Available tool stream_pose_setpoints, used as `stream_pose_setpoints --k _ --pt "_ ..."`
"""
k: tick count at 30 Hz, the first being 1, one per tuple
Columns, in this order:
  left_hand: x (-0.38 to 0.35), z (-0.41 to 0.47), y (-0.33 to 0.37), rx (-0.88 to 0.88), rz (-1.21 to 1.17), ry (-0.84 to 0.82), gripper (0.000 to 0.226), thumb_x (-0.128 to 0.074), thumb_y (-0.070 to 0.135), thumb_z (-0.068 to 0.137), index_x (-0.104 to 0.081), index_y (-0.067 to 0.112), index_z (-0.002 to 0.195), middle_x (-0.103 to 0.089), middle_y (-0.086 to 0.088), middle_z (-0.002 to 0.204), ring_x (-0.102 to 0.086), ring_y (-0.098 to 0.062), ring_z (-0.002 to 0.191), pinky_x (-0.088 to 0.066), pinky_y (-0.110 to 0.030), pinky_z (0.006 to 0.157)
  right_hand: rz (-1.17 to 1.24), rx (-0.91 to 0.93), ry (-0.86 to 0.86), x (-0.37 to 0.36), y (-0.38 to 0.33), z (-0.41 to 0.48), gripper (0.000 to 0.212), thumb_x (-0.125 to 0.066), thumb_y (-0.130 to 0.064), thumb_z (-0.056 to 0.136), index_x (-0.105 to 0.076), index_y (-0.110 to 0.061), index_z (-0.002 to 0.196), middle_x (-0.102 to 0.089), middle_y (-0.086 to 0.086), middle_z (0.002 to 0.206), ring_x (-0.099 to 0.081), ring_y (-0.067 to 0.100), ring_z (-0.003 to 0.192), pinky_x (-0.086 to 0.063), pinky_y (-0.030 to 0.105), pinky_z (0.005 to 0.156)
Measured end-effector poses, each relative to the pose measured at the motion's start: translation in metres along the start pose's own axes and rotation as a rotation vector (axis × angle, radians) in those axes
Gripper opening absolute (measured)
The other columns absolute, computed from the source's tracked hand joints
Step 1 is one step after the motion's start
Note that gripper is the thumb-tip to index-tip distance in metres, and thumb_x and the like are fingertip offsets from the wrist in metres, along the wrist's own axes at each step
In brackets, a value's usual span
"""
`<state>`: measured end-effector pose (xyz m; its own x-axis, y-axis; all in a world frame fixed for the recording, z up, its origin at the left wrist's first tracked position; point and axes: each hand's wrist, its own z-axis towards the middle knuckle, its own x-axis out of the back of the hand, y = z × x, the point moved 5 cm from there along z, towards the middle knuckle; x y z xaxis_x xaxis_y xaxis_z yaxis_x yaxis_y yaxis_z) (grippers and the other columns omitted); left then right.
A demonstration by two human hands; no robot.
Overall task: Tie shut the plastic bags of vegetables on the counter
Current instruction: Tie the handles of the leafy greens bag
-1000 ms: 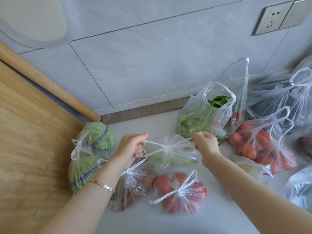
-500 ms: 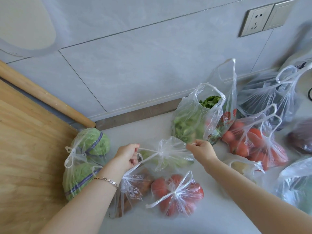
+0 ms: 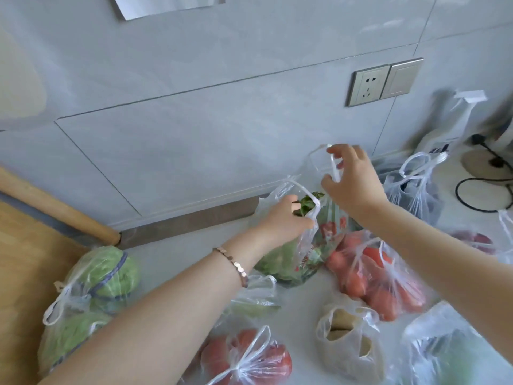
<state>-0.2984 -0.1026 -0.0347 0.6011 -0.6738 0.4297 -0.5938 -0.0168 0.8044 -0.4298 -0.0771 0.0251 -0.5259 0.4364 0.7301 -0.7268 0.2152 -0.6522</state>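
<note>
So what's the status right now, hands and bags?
Left hand gripping near handle of the leafy greens bag. Right hand pinching far handle. Bag open, not knotted. Nothing in the way.

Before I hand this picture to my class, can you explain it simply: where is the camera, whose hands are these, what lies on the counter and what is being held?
There is no machine here. One wide-angle camera sits on a person's head and looks down at their own two bare hands, so there is just this one view.

The left hand, with a bracelet on its wrist, grips one handle of the open bag of leafy greens. The right hand reaches up and pinches that bag's other handle.

On the pale counter lie more clear plastic bags. Already knotted: the cabbage bag on the left and a tomato bag at the bottom. Not knotted yet: a second tomato bag and a small bag of pale pieces.

A wall socket is behind.
</note>
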Motion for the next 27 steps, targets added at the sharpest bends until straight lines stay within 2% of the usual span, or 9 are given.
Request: stream_pose_setpoints --k 3,5,7,8,10,14,18,24,27 --pt "-0.014 0.019 0.016 0.08 -0.325 -0.04 0.031 -0.06 0.023 0.085 -0.053 0.009 0.112 -0.052 -0.003 0.122 -0.045 -0.02 0.121 -0.033 -0.03 0.098 -0.077 -0.05 -0.163 -0.004 0.014 0.035 0.077 -0.062 -0.02 0.082 -0.018 -0.012 0.146 -0.029 0.01 0.146 -0.027 0.028 0.135 -0.028 0.039 0.111" --pt "-0.007 0.023 0.025 0.039 -0.52 0.046 0.009 -0.057 0.015 0.086 -0.054 0.01 0.08 -0.057 -0.001 0.095 -0.054 -0.02 0.105 -0.036 -0.036 0.103 -0.125 -0.071 -0.313 -0.015 0.02 0.051 0.071 -0.062 -0.027 0.083 -0.026 -0.012 0.143 -0.041 0.009 0.137 -0.031 0.026 0.132 -0.032 0.038 0.106" --pt "0.007 0.022 0.024 0.021 -0.74 0.152 0.008 -0.051 0.006 0.089 -0.052 0.008 0.082 -0.058 -0.004 0.077 -0.063 -0.02 0.081 -0.047 -0.038 0.096 -0.091 -0.089 -0.395 -0.025 0.021 0.057 0.021 -0.058 -0.028 0.086 -0.058 -0.012 0.099 -0.058 0.009 0.092 -0.054 0.022 0.094 -0.044 0.031 0.076" --pt "0.018 0.021 0.022 0.014 -0.778 0.235 0.006 -0.048 0.003 0.089 -0.053 0.007 0.09 -0.056 -0.005 0.072 -0.062 -0.019 0.069 -0.052 -0.035 0.086 -0.027 -0.093 -0.394 -0.028 0.019 0.06 0.022 -0.055 -0.027 0.087 -0.051 -0.015 0.069 -0.052 0.008 0.072 -0.051 0.02 0.069 -0.038 0.027 0.059" --pt "0.044 0.018 0.017 0.009 -0.728 0.395 0.02 -0.046 -0.002 0.088 -0.053 0.008 0.104 -0.051 -0.005 0.066 -0.052 -0.018 0.055 -0.049 -0.028 0.064 0.111 -0.112 -0.405 -0.036 0.016 0.063 0.041 -0.05 -0.024 0.086 -0.027 -0.017 0.054 -0.038 0.006 0.057 -0.044 0.02 0.054 -0.027 0.026 0.049" --pt "0.093 0.015 0.011 -0.009 -0.776 0.592 0.028 -0.04 -0.004 0.087 -0.054 0.008 0.107 -0.058 -0.002 0.068 -0.051 -0.013 0.048 -0.042 -0.023 0.052 0.367 -0.112 -0.325 -0.032 -0.009 0.064 0.036 -0.049 -0.02 0.086 -0.03 -0.016 0.056 -0.031 0.0 0.052 -0.045 0.02 0.063 -0.033 0.028 0.057" --pt "0.13 0.004 0.022 -0.093 -0.791 0.634 0.03 -0.035 -0.006 0.089 -0.056 0.009 0.104 -0.068 0.0 0.072 -0.057 -0.009 0.049 -0.049 -0.019 0.046 0.664 -0.179 -0.346 -0.016 -0.032 0.064 0.029 -0.035 -0.008 0.088 -0.055 -0.012 0.067 -0.038 0.001 0.056 -0.039 0.017 0.048 -0.043 0.027 0.051" --pt "0.116 -0.01 0.004 -0.039 -0.244 0.336 0.041 -0.038 -0.008 0.093 -0.054 0.012 0.125 -0.058 -0.002 0.114 -0.065 -0.003 0.052 -0.054 -0.019 0.048 0.716 -0.305 -0.76 -0.049 -0.037 0.021 0.027 -0.041 0.011 0.089 -0.062 -0.001 0.099 -0.061 0.006 0.075 -0.058 0.008 0.044 -0.057 0.019 0.052" --pt "0.097 -0.011 -0.024 -0.032 -0.006 0.208 0.048 -0.043 -0.006 0.091 -0.048 0.016 0.133 -0.065 -0.011 0.106 -0.067 -0.008 0.06 -0.058 -0.032 0.066 0.79 -0.37 -0.87 -0.078 -0.036 -0.004 0.028 -0.055 0.008 0.086 -0.057 0.0 0.112 -0.065 0.009 0.081 -0.065 0.009 0.05 -0.058 0.019 0.058"
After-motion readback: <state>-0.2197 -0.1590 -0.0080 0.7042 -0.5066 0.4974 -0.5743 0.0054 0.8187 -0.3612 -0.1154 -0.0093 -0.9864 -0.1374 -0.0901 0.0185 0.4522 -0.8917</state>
